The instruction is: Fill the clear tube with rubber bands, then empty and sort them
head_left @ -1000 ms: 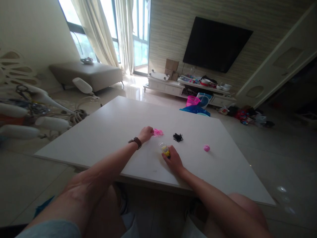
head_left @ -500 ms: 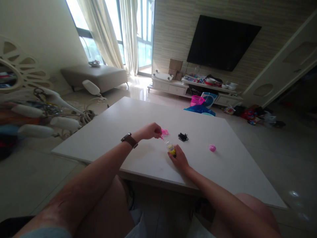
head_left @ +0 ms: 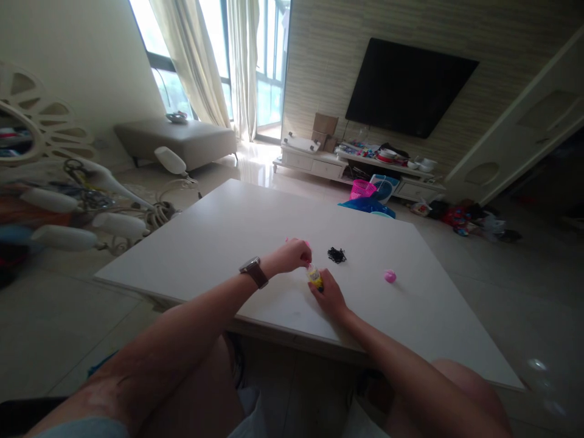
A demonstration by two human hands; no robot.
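My left hand (head_left: 297, 254), with a brown-strapped watch on its wrist, is pinched closed just above the mouth of a small clear bottle. A bit of pink shows at its fingertips, too small to make out fully. The clear bottle (head_left: 314, 277) has yellow on it and leans in my right hand (head_left: 332, 293), whose fingers wrap round its lower part. Behind my left hand lies a pink pile (head_left: 307, 243), mostly hidden. A heap of thin black pieces (head_left: 336, 255) sits beyond the bottle. Farther right is a round pink piece (head_left: 389, 277).
The white table (head_left: 246, 213) spreads out in front of my knees. White lamp shades (head_left: 119, 225) on curved arms stand close to its left edge. Past the far edge are a blue plastic item (head_left: 362, 205) and a pink basket (head_left: 364, 188).
My left hand has moved right and toward me, from beside the pink pile to the bottle's mouth, and now covers much of the pile. My right hand holds the bottle nearly as before.
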